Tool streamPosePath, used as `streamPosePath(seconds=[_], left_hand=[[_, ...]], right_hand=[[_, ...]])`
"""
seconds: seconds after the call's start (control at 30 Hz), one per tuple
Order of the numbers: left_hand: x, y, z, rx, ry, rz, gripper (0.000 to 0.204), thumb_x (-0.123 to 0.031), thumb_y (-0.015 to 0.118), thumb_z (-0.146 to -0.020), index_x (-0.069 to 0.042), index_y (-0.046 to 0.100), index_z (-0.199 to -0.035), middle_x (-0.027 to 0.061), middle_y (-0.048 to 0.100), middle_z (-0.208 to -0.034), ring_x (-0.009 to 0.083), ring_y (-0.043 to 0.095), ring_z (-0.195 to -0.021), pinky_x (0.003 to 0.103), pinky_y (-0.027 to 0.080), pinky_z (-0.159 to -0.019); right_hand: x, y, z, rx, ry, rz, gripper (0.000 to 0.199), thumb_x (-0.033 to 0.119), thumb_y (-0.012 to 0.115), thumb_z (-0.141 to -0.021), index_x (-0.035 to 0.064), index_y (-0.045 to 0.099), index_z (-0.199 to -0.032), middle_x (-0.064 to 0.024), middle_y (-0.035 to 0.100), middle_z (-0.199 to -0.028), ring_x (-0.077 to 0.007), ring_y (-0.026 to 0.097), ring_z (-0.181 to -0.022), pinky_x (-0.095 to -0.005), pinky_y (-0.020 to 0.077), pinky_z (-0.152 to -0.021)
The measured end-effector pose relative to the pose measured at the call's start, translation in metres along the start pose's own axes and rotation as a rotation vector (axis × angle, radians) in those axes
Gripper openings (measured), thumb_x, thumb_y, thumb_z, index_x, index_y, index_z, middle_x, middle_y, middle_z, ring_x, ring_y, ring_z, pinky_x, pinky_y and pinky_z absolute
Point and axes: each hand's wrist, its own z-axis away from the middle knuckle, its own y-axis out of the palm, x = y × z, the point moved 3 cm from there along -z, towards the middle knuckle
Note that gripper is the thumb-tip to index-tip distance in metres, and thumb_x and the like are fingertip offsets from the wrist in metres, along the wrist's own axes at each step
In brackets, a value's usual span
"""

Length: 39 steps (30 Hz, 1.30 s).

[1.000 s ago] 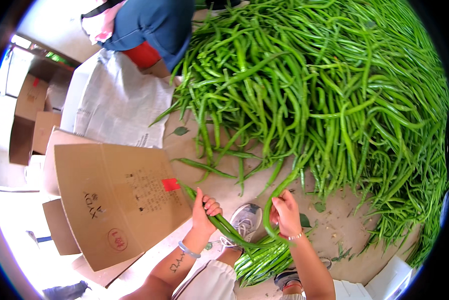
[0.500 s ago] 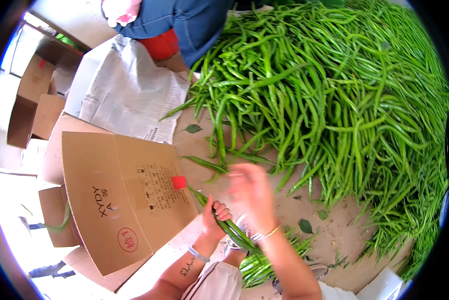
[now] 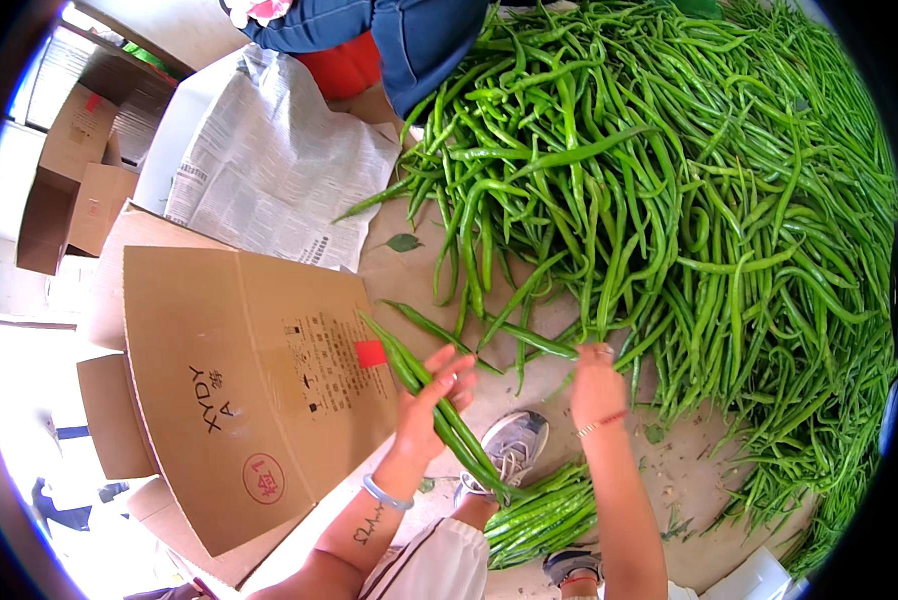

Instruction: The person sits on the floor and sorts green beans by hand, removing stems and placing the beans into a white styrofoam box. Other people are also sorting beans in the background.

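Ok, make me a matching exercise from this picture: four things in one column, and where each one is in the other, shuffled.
Things:
1. bunch of long green peppers
2. newspaper
3. cardboard box
4. grey sneaker

Places:
A. spread flat beyond the box
B. between the two forearms
C. in the left hand
D. left of the left hand, flap open

Pairs: 1-C, 2-A, 3-D, 4-B

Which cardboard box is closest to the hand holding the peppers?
The big tilted cardboard box with the red sticker, right beside the left hand. The other boxes sit far off at the upper left.
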Motion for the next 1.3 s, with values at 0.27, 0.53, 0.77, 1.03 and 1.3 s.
streamPosePath(seconds=[0.27, 0.53, 0.77, 1.03, 1.3], left_hand=[[0.025, 0.091, 0.016, 0.929, 0.13, -0.835, 0.059, -0.001, 0.051, -0.077, -0.007, 0.027, -0.13, 0.0111, 0.03, -0.133, 0.0256, 0.03, -0.122, 0.037, 0.025, -0.099], [0.023, 0.133, 0.027, 0.906, 0.641, -0.819, 0.054, 0.0, 0.051, -0.076, -0.006, 0.033, -0.127, 0.0126, 0.036, -0.129, 0.0287, 0.034, -0.12, 0.037, 0.029, -0.097], [0.031, 0.095, 0.032, 0.855, 0.189, -0.665, 0.041, -0.001, 0.051, -0.079, -0.003, 0.037, -0.118, 0.0107, 0.048, -0.107, 0.0228, 0.047, -0.103, 0.039, 0.039, -0.089], [0.009, -0.055, -0.005, 0.047, -0.019, 0.298, 0.021, -0.027, 0.052, -0.083, -0.013, 0.044, -0.097, -0.0007, 0.044, -0.073, 0.0111, 0.044, -0.063, 0.028, 0.039, -0.059], [0.03, -0.076, -0.021, -0.24, 0.014, 0.096, 0.037, -0.034, 0.057, -0.079, -0.011, 0.044, -0.103, 0.0, 0.044, -0.077, 0.0112, 0.046, -0.07, 0.03, 0.044, -0.057]], right_hand=[[0.0, -0.154, 0.087, -0.375, -0.431, -0.081, 0.019, -0.002, 0.057, -0.066, 0.0043, 0.058, -0.084, -0.0066, 0.054, -0.089, -0.0236, 0.058, -0.071, -0.0305, 0.0485, -0.06], [0.015, -0.212, 0.079, -0.26, -0.402, -0.206, 0.019, -0.008, 0.057, -0.063, 0.0042, 0.058, -0.077, -0.0083, 0.056, -0.08, -0.0239, 0.058, -0.068, -0.0299, 0.0465, -0.056], [0.048, -0.186, 0.064, -0.218, -0.562, -0.493, 0.032, -0.005, 0.057, -0.068, 0.0071, 0.056, -0.098, -0.0087, 0.057, -0.096, -0.0203, 0.061, -0.072, -0.0262, 0.0473, -0.053], [0.083, 0.087, -0.012, 0.038, -0.253, -0.314, 0.038, 0.006, 0.05, -0.077, 0.0046, 0.041, -0.113, -0.0188, 0.053, -0.101, -0.0297, 0.059, -0.074, -0.036, 0.0484, -0.061], [0.081, 0.073, 0.027, 0.17, -0.258, -0.519, 0.048, 0.011, 0.051, -0.078, 0.0056, 0.035, -0.123, -0.0191, 0.056, -0.082, -0.0355, 0.055, -0.067, -0.0398, 0.0448, -0.057]])
